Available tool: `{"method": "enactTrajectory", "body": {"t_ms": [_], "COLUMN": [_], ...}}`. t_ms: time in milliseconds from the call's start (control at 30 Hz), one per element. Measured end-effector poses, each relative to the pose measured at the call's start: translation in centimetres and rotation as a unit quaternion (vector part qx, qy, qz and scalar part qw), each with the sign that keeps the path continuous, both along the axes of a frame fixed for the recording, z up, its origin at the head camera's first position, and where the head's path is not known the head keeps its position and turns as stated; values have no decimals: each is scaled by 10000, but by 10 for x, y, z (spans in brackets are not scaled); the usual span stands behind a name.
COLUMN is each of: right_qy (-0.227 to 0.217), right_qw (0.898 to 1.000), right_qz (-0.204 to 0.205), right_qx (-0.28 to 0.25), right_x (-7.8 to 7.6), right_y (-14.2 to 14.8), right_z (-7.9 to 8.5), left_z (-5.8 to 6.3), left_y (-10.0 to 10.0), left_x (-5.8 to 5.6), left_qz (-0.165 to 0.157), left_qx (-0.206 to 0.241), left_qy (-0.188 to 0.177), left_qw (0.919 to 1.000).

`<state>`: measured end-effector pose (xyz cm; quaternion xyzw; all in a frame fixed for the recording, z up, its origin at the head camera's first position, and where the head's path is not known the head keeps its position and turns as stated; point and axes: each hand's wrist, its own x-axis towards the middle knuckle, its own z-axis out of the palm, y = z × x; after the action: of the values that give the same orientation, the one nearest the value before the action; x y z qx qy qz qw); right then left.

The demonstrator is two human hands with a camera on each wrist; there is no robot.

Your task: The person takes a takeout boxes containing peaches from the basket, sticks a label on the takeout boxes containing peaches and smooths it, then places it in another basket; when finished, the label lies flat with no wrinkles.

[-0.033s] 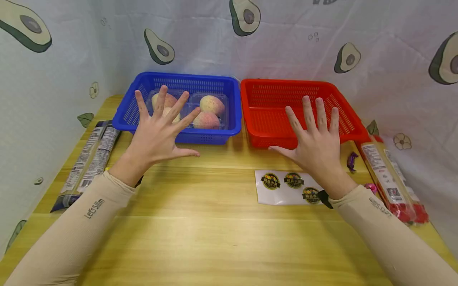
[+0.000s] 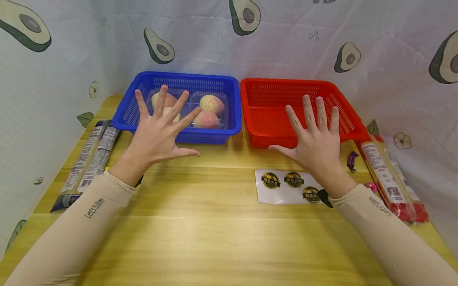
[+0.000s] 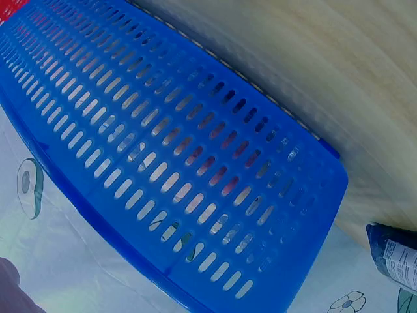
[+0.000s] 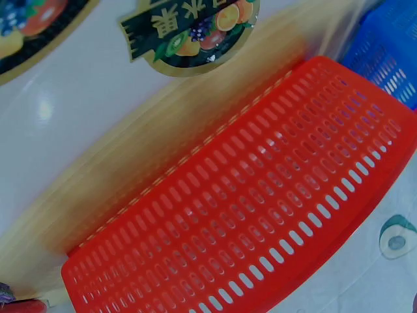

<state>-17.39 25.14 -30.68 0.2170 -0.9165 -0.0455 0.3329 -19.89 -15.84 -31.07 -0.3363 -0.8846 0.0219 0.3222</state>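
In the head view my left hand [image 2: 155, 133] is held with its fingers spread, overlapping the front left of a blue plastic basket [image 2: 204, 138]. Peaches [image 2: 212, 105] in clear plastic boxes [image 2: 224, 115] sit inside that basket, partly hidden behind the fingers. My right hand [image 2: 316, 145], also spread and holding nothing, overlaps the front of a red plastic basket [image 2: 279, 142]. Below it lies a white sheet [image 2: 266, 196] with round fruit-label stickers [image 2: 270, 180]. The left wrist view is filled by the blue basket's slotted side [image 3: 85, 166]; the right wrist view shows the red basket's side [image 4: 215, 215].
A dark printed package [image 2: 86, 163] lies at the table's left edge. On the right are a red-and-clear package [image 2: 390, 178], a purple wrapped candy [image 2: 352, 161] and a pink wrapped piece [image 2: 372, 187]. An avocado-print curtain [image 2: 204, 43] hangs behind the wooden table [image 2: 214, 238].
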Motion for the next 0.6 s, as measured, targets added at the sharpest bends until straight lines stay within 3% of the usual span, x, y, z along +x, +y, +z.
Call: {"method": "enactTrajectory", "body": {"t_ms": [133,200,233,300,433,533,600], "right_qy": [-337,-622,-807,-1279,-2400,-3056,-3393], "right_qw": [9991,9973,9955,9895,9634,9366,9184], "right_qz": [-210,-375,-468,-669,-1065,-1194,-1173], "right_qx": [109,143,145,53,-537,-1234,-1665], "right_x": [0,0,0,-1,-7,-14,-18], "right_y": [-1,-2,-3,-6,-12,-14,-15], "right_z": [5,9,10,14,21,23,23], "left_z": [2,6,8,14,27,33,35], "left_y": [-2,-4,-6,-10,-21,-31,-37], "left_x": [-2,-5,-8,-15,-33,-46,-53], "left_qz": [225,584,838,1428,2552,2929,2984], "left_qx": [-46,27,133,521,1245,1464,1584], "left_qy": [-329,-922,-1352,-2249,-3581,-4215,-4570], "left_qw": [9992,9940,9872,9624,8895,8457,8228]}}
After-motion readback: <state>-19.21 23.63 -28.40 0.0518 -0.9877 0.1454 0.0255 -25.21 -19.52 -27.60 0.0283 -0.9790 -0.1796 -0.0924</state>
